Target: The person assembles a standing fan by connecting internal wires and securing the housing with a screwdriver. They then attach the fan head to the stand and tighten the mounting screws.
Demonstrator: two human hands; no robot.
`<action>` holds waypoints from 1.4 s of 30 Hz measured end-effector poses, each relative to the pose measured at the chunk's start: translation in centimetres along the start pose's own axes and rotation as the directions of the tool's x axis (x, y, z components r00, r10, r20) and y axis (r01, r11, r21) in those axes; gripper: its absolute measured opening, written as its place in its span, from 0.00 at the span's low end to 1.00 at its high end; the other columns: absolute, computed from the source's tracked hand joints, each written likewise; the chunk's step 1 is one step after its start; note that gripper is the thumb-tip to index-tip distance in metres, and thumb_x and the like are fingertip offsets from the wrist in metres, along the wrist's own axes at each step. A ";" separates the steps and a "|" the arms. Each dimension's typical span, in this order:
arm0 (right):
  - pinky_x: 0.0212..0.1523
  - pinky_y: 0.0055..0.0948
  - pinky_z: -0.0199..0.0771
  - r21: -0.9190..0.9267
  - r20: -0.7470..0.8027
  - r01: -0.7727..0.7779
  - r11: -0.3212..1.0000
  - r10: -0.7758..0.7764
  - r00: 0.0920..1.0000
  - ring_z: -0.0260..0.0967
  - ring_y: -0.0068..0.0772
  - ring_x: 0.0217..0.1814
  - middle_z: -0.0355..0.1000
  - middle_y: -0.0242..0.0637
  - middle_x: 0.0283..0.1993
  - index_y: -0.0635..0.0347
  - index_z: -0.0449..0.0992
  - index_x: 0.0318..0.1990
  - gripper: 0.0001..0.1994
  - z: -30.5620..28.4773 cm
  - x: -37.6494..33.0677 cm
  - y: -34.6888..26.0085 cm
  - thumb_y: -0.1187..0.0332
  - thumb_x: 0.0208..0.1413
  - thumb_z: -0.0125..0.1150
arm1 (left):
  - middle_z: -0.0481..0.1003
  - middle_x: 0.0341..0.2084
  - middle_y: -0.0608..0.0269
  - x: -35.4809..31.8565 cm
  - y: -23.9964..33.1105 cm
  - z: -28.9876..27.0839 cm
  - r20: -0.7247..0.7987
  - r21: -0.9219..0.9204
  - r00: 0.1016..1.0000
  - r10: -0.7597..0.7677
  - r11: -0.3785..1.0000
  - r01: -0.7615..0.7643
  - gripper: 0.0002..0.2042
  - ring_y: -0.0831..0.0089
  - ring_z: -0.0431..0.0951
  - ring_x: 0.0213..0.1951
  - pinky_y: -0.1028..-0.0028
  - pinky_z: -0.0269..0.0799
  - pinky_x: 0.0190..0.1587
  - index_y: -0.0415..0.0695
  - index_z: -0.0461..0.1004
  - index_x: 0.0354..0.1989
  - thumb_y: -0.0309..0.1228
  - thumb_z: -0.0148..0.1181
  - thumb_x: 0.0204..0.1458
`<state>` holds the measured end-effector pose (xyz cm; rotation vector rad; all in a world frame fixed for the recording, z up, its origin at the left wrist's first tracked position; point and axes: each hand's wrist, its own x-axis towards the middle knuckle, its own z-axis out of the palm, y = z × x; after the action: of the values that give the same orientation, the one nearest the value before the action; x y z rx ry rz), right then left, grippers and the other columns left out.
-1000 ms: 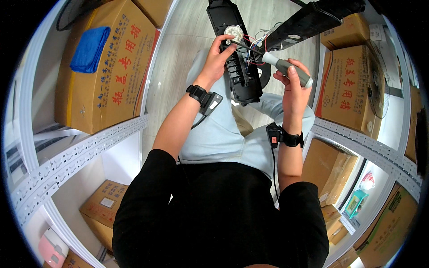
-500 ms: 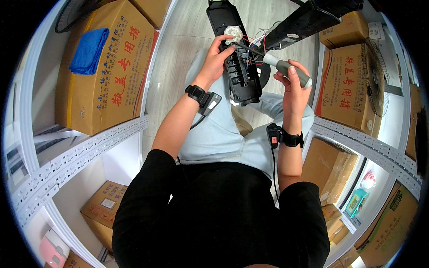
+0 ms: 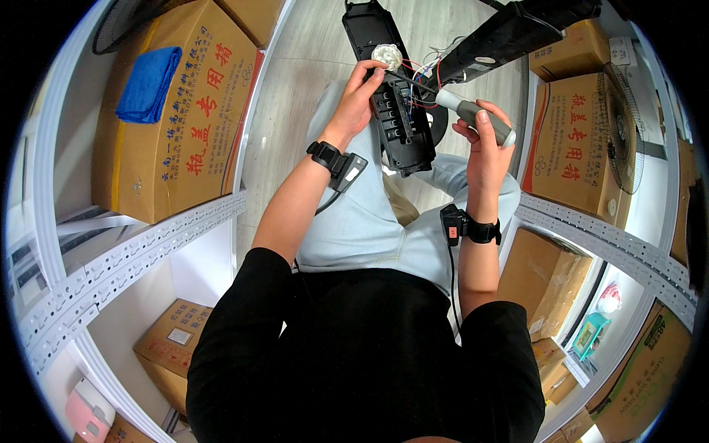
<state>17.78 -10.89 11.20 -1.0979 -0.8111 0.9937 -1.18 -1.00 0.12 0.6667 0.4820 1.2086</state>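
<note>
In my right hand (image 3: 484, 144) is a screwdriver (image 3: 473, 114) with a grey and white handle; its dark shaft slants up and left. The shaft's end reaches the thumb and index finger of my left hand (image 3: 354, 103), which are pinched together. What they grip there is too small to make out. Beneath lies a long black plastic housing (image 3: 413, 155) with a row of black keys or slots. A round whitish part (image 3: 386, 57) sits on it just beyond my left fingertips. Thin coloured wires (image 3: 422, 71) run from the housing toward a black column (image 3: 509, 37).
Cardboard boxes fill the shelves on both sides, one large box (image 3: 162, 148) at left with a blue cloth (image 3: 148, 85) on it. A round fan grille (image 3: 622, 129) leans against a box (image 3: 569, 140) at right. Cabled black bands (image 3: 325, 155) circle both wrists.
My left index finger has drawn back from the round whitish part and now meets the thumb by the screwdriver's end. My right hand and the screwdriver have hardly moved.
</note>
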 end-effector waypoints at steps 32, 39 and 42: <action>0.45 0.28 0.78 -0.113 0.116 0.053 0.992 -0.040 0.992 0.74 0.31 0.46 0.74 0.45 0.48 0.65 0.71 0.46 0.16 0.2 -0.5 -0.5 0.78 0.49 0.66 | 0.67 0.38 0.72 0.1 -0.5 -0.6 -0.027 0.062 1.000 0.000 0.998 0.002 0.06 0.83 0.68 0.41 0.79 0.69 0.43 0.47 0.68 0.45 0.33 0.50 0.63; 0.50 0.27 0.73 -0.205 0.141 0.149 0.967 -0.122 0.982 0.73 0.31 0.49 0.75 0.45 0.48 0.62 0.69 0.45 0.17 0.0 -0.3 -1.3 0.78 0.47 0.68 | 0.69 0.42 0.70 0.0 -0.1 -0.3 -0.003 0.032 1.000 -0.014 0.999 0.015 0.09 0.81 0.71 0.43 0.76 0.73 0.43 0.48 0.67 0.49 0.34 0.49 0.64; 0.49 0.27 0.73 -0.232 0.091 0.201 0.952 -0.184 0.979 0.73 0.31 0.49 0.75 0.45 0.46 0.63 0.69 0.45 0.17 0.0 -0.3 -1.7 0.78 0.48 0.68 | 0.69 0.47 0.67 -0.1 0.2 0.3 -0.004 0.027 1.000 -0.007 1.000 0.007 0.13 0.78 0.70 0.47 0.75 0.72 0.47 0.49 0.65 0.55 0.31 0.50 0.63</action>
<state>18.04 -11.41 12.84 -1.1690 -1.0954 0.7857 -1.09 -1.09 0.50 0.6853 0.5045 1.1990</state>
